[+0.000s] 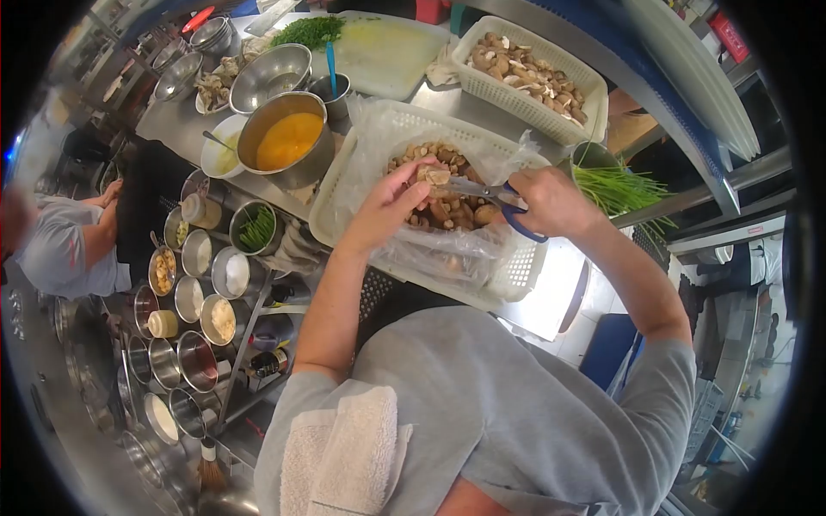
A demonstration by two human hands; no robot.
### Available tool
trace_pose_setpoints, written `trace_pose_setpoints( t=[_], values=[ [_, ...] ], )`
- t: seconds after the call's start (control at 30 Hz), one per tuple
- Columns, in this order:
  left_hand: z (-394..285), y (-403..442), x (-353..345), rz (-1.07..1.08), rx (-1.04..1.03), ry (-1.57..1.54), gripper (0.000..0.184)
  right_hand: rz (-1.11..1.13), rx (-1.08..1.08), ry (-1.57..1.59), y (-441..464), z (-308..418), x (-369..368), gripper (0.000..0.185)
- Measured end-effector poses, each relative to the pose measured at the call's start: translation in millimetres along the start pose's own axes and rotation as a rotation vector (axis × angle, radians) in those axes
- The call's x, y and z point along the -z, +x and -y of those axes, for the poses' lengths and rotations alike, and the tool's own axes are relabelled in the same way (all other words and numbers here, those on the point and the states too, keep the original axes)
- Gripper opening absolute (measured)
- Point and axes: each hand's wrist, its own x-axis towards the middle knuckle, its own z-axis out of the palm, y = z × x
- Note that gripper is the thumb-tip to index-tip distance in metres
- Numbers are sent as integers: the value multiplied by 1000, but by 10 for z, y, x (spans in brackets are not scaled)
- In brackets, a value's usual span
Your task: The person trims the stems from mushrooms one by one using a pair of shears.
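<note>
My left hand [389, 205] pinches a pale brown mushroom [435, 177] over a plastic bag [357, 185] of mushrooms. That bag lies open in a white perforated basket [320, 206]. Gripped in my right hand [551, 202] is a pair of scissors [495, 194] with dark blue handles; the blades point left and reach the mushroom in my left hand. Loose mushrooms [460, 215] fill the bag beneath both hands.
Behind stands a second basket [595, 101] of cut mushrooms, beside a cutting board [391, 56] with chopped greens. A pot of orange liquid [288, 142] and several metal containers are at the left. Green stalks [615, 185] are at the right. Another person [73, 241] stands far left.
</note>
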Motion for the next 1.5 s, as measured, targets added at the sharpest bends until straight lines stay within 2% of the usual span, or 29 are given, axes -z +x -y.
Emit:
trace_pose_setpoints(
  t=[0.23, 0.33, 0.43, 0.53, 0.73, 0.93, 1.03, 1.13, 1.23, 1.33, 1.43, 1.5],
  values=[
    [95, 1, 0, -3, 65, -90, 46, 51, -50, 13, 25, -150, -164, 38],
    [207, 11, 48, -6, 112, -183, 46, 129, -126, 162, 28, -154, -222, 36],
    [252, 25, 26, -86, 142, -304, 43, 177, -190, 232, 11, -70, -165, 41],
    [236, 49, 0, -83, 76, -365, 42, 97, -134, 156, -30, -2, -62, 48],
    [227, 64, -53, -57, 97, -223, 40, 61, -113, 122, -30, 42, -47, 51],
    [250, 47, -56, -35, 112, -173, 40, -11, -89, 95, -63, -36, -233, 45],
    [261, 36, -51, -28, 114, -147, 41, -22, -91, 201, -81, -91, -340, 41],
    [323, 55, -7, -30, 138, -262, 40, 182, -266, 426, -61, -74, -253, 41],
    [310, 79, -6, -21, 140, -340, 38, 244, -293, 486, -85, -63, -181, 46],
    [324, 72, -3, -54, 195, -366, 36, 177, -239, 369, -111, 50, -72, 51],
    [305, 71, -29, -49, 174, -318, 34, 20, -179, 219, -131, 99, -175, 52],
    [317, 80, -4, -38, 176, -308, 34, 51, -271, 333, -145, 122, -272, 52]
  ],
)
